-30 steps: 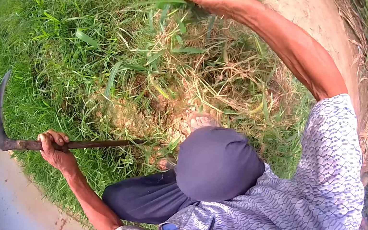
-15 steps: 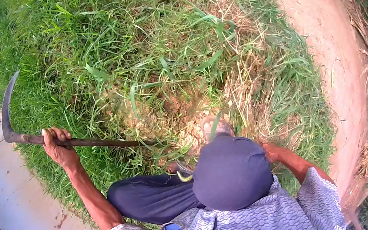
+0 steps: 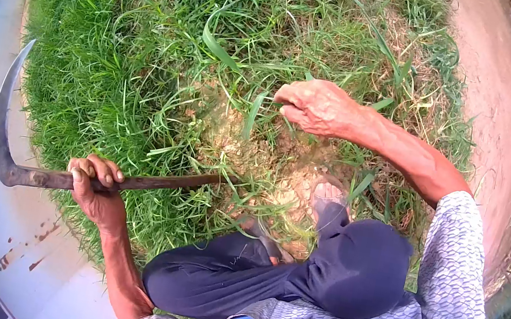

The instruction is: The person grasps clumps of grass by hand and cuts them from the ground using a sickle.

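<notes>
Sickle, its handle wrapped in my left hand, juts past the grass. I seem to be reaching: my right hand hangs near bare soil, fingers bunched narrowly, holding what I cannot tell; gripping stems would call for precise placement. Right lies a dirt path.

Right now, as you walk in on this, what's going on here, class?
A person is crouching at a patch of grass. The left hand grips a sickle by its handle, close to the curved blade. The right hand is over the grass, beside some bare soil, fingers bent; whether it holds anything is unclear.
</notes>
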A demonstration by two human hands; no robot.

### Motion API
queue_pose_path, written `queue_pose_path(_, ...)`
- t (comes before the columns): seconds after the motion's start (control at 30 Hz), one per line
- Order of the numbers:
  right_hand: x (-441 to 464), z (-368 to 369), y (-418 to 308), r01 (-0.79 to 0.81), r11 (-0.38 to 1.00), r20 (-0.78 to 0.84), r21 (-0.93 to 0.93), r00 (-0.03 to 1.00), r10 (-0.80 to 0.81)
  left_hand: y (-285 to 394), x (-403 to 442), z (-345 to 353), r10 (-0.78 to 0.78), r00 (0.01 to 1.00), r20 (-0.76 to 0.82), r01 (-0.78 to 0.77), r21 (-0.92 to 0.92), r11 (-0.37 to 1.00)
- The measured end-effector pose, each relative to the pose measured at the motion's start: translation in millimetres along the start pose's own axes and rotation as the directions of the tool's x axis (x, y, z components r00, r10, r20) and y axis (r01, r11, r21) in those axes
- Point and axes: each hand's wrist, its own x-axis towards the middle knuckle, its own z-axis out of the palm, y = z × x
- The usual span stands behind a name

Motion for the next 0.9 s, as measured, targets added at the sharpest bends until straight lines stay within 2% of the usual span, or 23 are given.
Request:
queue_pose_path(0.07, 31.7, 65.8, 14.8, 0.080, 0.971, 0.150, -0.226, 0.988, -0.046, 10.1, -21.3, -6.9, -0.024, 0.999, -0.029, 0.025, 0.026, 0.999)
queue_pose_path(0.13, 58.7, 86.6, 45.7, 0.074, 0.834, 0.160, -0.547, 0.987, 0.018, 17.5, -45.4, -17.4, -0.018, 0.996, -0.089, 0.022, 0.046, 0.999)
queue_pose_path(0.17, 70.5, 83.5, 61.4, -0.037, 0.795, 0.117, -0.606, 0.984, 0.135, 20.5, -57.3, -22.5, -0.027, 0.992, -0.120, 0.033, 0.049, 0.998)
queue_pose_path(0.2, 78.1, 84.1, 82.3, -0.168, 0.712, 0.001, -0.681, 0.973, 0.231, 23.0, -68.1, -27.8, -0.032, 0.988, -0.152, 0.040, 0.047, 0.998)
queue_pose_path(0.27, 80.2, 54.5, 96.8, -0.414, 0.685, 0.033, -0.600, 0.843, 0.538, 29.1, -90.1, -39.8, -0.043, 0.978, -0.205, 0.064, 0.099, 0.993)
queue_pose_path(0.3, 75.3, 59.8, 113.4, -0.425, 0.662, 0.048, -0.618, 0.819, 0.572, 30.5, -99.8, -44.6, -0.046, 0.972, -0.232, 0.069, 0.092, 0.993)
queue_pose_path(0.33, 75.2, 60.8, 118.2, -0.413, 0.664, 0.056, -0.623, 0.823, 0.565, 30.4, -107.7, -48.6, -0.044, 0.966, -0.256, 0.068, 0.084, 0.994)
queue_pose_path(0.37, 76.4, 61.5, 122.6, -0.154, 0.654, 0.271, -0.741, 0.822, 0.501, 29.8, -113.6, -51.9, -0.040, 0.963, -0.268, 0.065, 0.083, 0.994)
queue_pose_path(0.4, 77.0, 60.3, 125.4, 0.124, 0.612, 0.474, -0.781, 0.755, 0.452, 28.0, -118.7, -54.4, -0.032, 0.954, -0.299, 0.058, 0.077, 0.995)
queue_pose_path(0.43, 73.7, 60.1, 127.9, 0.130, 0.607, 0.474, -0.784, 0.758, 0.449, 27.3, -123.7, -55.5, -0.027, 0.944, -0.328, 0.052, 0.070, 0.996)
queue_pose_path(0.5, 70.4, 58.7, 128.3, -0.270, 0.771, 0.179, -0.577, 0.879, 0.442, 29.1, -130.0, -53.4, -0.024, 0.937, -0.349, 0.053, 0.075, 0.996)
queue_pose_path(0.53, 68.3, 59.7, 125.8, -0.264, 0.775, 0.183, -0.574, 0.881, 0.436, 31.3, -132.1, -52.8, -0.032, 0.931, -0.363, 0.066, 0.083, 0.994)
queue_pose_path(0.6, 58.5, 61.2, 124.3, -0.431, 0.780, 0.139, -0.454, 0.830, 0.540, 31.8, -134.2, -50.9, -0.036, 0.937, -0.346, 0.068, 0.080, 0.994)
queue_pose_path(0.67, 33.7, 68.1, 122.2, -0.445, 0.777, 0.135, -0.446, 0.824, 0.549, 31.8, -132.7, -45.8, -0.013, 0.942, -0.335, 0.052, 0.110, 0.993)
queue_pose_path(0.73, -1.1, 68.7, 122.9, -0.393, 0.824, 0.065, -0.408, 0.888, 0.455, 28.8, -130.9, -51.8, -0.027, 0.948, -0.318, 0.054, 0.076, 0.996)
queue_pose_path(0.8, -26.6, 65.3, 102.8, -0.438, 0.839, 0.047, -0.322, 0.878, 0.476, 27.4, -125.3, -56.0, -0.036, 0.937, -0.349, 0.070, 0.085, 0.994)
queue_pose_path(0.87, -60.1, 68.6, 94.3, -0.450, 0.835, 0.066, -0.315, 0.868, 0.493, 26.1, -123.2, -61.5, -0.049, 0.924, -0.378, 0.078, 0.062, 0.995)
queue_pose_path(0.9, -78.7, 71.0, 106.8, -0.359, 0.852, 0.082, -0.382, 0.905, 0.418, 23.7, -120.5, -64.3, -0.053, 0.923, -0.381, 0.075, 0.043, 0.996)
